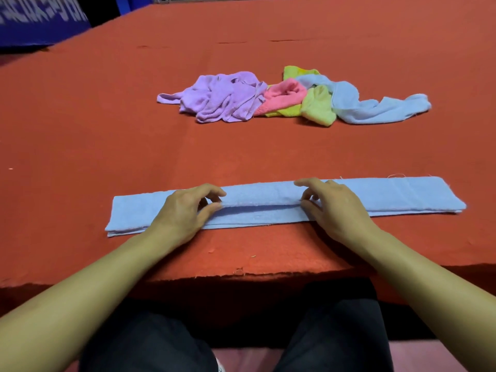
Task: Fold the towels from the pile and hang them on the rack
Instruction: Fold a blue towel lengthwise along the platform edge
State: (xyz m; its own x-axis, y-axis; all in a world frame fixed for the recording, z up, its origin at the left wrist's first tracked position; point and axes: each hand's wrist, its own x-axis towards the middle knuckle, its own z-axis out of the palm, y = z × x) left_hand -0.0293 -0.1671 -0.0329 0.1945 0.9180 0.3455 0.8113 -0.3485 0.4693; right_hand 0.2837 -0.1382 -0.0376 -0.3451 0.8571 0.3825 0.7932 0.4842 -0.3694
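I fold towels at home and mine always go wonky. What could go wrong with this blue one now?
The hands, left hand and right hand, pinch only the middle of the long blue towel, so its free ends could sag or slip open when lifted. It also lies close to the table edge, so a tug might drag it off.

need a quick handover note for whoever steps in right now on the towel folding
Left hand and right hand each pinch the top fold of the blue towel, a long narrow strip lying along the near edge of the red table.
The pile behind it is unfolded: purple, pink, green and light blue towels.
Done: the blue towel is folded lengthwise.
Left: finish and hang it, then the pile. No rack is in view.
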